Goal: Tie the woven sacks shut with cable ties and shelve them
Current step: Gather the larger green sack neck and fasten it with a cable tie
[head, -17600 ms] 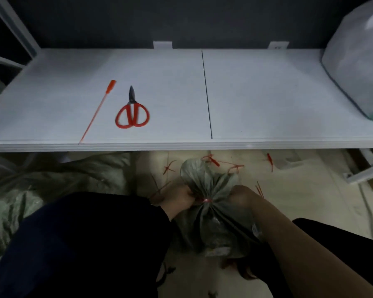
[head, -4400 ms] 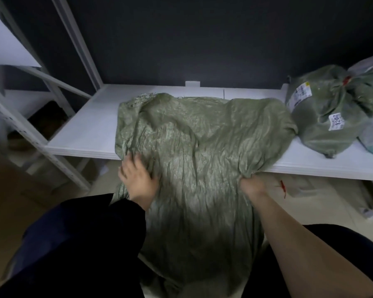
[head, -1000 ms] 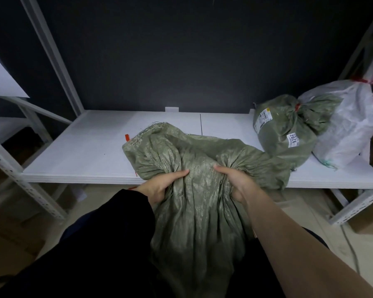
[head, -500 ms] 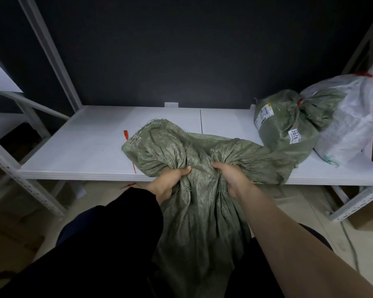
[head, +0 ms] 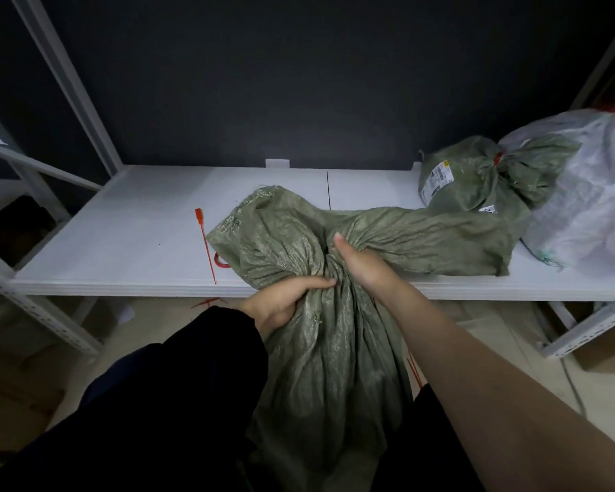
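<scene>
Hanging over the front edge of the white shelf [head: 121,239], the green woven sack [head: 334,349] hides its contents. Left hand [head: 281,300] and right hand [head: 359,264] are both closed around its gathered neck. A red cable tie [head: 205,243] lies at 9 o'clock on bare shelf; a tied green sack [head: 469,182] sits at 2 o'clock

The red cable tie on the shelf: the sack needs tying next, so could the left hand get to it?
Probably yes. The cable tie lies bare on the shelf, left of the sack, nothing between. But the left hand is gripping the gathered neck and must let go.
</scene>
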